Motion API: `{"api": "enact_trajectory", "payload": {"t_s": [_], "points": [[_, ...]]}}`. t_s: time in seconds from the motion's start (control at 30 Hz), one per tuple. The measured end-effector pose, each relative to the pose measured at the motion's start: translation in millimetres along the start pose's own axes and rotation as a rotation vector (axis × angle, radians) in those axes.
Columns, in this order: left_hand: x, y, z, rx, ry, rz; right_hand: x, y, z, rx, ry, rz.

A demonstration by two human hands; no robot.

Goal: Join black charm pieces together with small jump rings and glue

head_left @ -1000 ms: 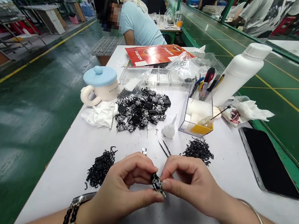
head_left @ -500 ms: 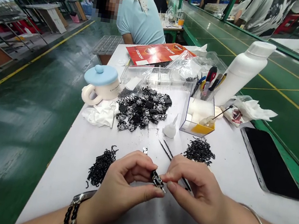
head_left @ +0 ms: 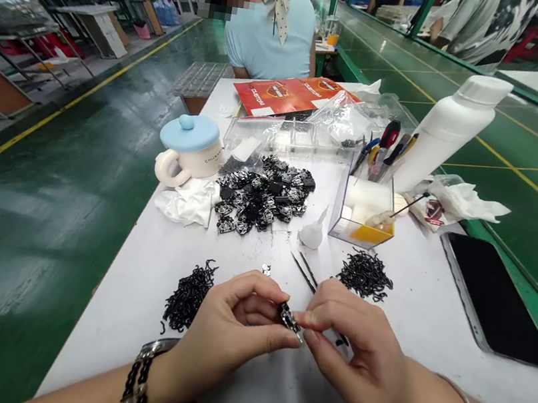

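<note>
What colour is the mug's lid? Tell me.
The mug's lid is pale blue, best in the head view.

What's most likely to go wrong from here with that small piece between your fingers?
The small black-and-silver part, pinched between the left hand and right hand, could slip and drop into the nearby heap of black pieces, where it might be hard to spot. The thin pointed tweezers running under the right hand could also catch the loose little piece lying near them.
</note>
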State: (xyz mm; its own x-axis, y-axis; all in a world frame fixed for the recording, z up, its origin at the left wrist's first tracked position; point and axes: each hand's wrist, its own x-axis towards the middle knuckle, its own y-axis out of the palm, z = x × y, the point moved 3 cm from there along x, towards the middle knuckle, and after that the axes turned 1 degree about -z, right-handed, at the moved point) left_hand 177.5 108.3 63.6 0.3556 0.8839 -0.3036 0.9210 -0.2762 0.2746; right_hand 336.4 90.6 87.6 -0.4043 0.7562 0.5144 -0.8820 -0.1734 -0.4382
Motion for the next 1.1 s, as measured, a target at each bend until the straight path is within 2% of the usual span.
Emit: {"api": "enact_trajectory", "payload": {"t_s": [0.13,0.2,0.4,0.53,0.67,0.9,1.1], "points": [[0.9,-1.4,-6.4,0.009,0.11,-0.012,-2.7,1.3,-1.4,0.031,0.019,-0.045],[0.5,-3.2,-8.7,0.03,0.12,-0.042,-4.4,2.2,-1.8,0.019,0.008,-0.076],[-1.3,-9.0,-5.2,0.034,-0.028,-0.123,-7.3,5.2,-2.4,-0.077,-0.07,-0.106],[-2.2,-9.6,-6.2,0.063,-0.031,-0.167,-6.7,4.3,-1.1,-0.116,-0.09,-0.119],[-2.1,-7.7,-8.0,0.065,-0.05,-0.146,-4.7,2.8,1.6,-0.178,-0.099,-0.123],[-2.5,-6.0,-3.6,-0.085,-0.129,-0.08,-2.8,2.5,2.1,-0.283,-0.122,-0.115],[-3.4,-6.3,-1.7,-0.015,-0.114,-0.08,-4.4,3.4,1.2,-0.317,-0.119,-0.072]]}}
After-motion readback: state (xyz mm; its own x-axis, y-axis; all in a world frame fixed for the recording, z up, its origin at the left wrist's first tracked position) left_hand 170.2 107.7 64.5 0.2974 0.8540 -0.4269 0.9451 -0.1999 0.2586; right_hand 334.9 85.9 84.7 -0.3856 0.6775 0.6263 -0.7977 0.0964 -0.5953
